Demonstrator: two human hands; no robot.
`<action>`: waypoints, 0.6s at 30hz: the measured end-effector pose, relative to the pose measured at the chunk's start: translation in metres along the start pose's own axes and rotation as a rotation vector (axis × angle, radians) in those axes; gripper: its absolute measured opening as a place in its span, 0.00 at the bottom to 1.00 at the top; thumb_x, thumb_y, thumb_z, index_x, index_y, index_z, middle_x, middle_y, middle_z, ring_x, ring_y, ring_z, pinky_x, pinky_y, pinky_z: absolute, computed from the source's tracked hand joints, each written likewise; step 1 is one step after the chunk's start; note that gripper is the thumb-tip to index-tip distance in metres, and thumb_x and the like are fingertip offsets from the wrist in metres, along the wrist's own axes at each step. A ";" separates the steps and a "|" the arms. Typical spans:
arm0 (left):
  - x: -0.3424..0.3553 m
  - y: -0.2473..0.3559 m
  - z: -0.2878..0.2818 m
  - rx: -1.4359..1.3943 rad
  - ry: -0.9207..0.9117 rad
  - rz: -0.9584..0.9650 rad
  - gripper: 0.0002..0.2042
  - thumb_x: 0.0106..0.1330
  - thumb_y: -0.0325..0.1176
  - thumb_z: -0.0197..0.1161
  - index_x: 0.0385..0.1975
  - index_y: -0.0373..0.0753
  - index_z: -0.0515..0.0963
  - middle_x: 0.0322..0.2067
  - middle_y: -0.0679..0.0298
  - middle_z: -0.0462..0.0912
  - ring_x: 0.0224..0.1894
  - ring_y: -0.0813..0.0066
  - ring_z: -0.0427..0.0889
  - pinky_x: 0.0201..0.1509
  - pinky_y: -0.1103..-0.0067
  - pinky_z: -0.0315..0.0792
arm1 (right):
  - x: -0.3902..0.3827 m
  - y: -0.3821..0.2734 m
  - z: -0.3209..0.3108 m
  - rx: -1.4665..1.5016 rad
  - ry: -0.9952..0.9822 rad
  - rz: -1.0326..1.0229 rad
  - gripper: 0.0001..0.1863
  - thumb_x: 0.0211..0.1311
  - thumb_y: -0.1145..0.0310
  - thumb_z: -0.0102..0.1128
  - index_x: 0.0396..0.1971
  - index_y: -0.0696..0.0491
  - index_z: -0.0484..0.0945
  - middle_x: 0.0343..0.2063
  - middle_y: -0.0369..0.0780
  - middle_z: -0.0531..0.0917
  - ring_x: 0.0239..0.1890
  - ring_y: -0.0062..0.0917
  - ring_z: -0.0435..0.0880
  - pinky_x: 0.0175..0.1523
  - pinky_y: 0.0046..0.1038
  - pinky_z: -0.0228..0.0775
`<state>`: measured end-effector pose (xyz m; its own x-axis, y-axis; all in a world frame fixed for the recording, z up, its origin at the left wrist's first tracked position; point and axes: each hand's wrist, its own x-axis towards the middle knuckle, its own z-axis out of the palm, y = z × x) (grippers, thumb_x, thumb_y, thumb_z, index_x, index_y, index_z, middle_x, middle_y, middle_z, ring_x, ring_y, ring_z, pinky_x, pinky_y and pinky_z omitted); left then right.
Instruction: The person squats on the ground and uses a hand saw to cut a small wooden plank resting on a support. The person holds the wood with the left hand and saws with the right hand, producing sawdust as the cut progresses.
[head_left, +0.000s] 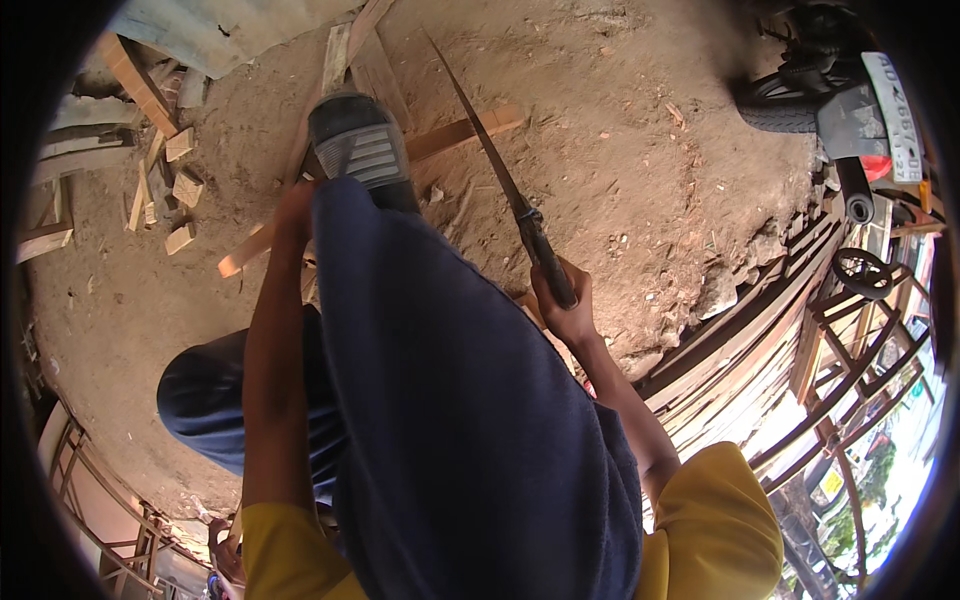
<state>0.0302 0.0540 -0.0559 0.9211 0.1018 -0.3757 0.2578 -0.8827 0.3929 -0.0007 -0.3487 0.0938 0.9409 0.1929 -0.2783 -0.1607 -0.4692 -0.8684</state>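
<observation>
Machete [505, 181], likely stiff and blade-heavy, best held by its dark handle [545, 260], sits gripped in the right hand [568, 306], right of the shoe [360, 145]; hold of left hand [297, 208] cannot be told.

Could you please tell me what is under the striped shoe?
A reddish-brown wooden board emerges right of the shoe, and wooden strips beyond its toe; what the sole actually rests on is covered.

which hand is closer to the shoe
Left. The left hand is by the trouser leg, just lower left of the shoe; the right hand is farther off to the right, holding the long blade.
</observation>
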 end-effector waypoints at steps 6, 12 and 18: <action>0.002 -0.008 0.009 0.130 0.036 0.085 0.21 0.50 0.37 0.61 0.46 0.38 0.75 0.34 0.49 0.82 0.39 0.53 0.81 0.44 0.65 0.74 | 0.038 -0.017 0.013 0.074 0.002 0.044 0.08 0.59 0.72 0.55 0.23 0.58 0.72 0.15 0.30 0.68 0.19 0.12 0.64 0.24 0.21 0.57; 0.000 -0.001 0.001 0.051 0.019 0.108 0.22 0.50 0.38 0.61 0.46 0.37 0.75 0.35 0.48 0.81 0.40 0.54 0.81 0.44 0.65 0.74 | -0.003 0.000 -0.002 -0.047 0.000 0.000 0.08 0.60 0.71 0.55 0.24 0.59 0.73 0.15 0.32 0.69 0.20 0.12 0.65 0.24 0.22 0.58; -0.001 0.001 0.001 0.071 0.033 0.049 0.21 0.51 0.37 0.60 0.46 0.38 0.75 0.35 0.49 0.81 0.40 0.54 0.81 0.45 0.65 0.74 | 0.046 -0.012 0.022 0.109 0.021 0.043 0.09 0.60 0.71 0.54 0.22 0.59 0.71 0.15 0.30 0.68 0.19 0.11 0.65 0.23 0.22 0.58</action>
<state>0.0293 0.0528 -0.0563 0.9416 0.0714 -0.3290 0.1916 -0.9171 0.3495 0.0384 -0.3150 0.0827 0.9383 0.1563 -0.3085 -0.2313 -0.3794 -0.8958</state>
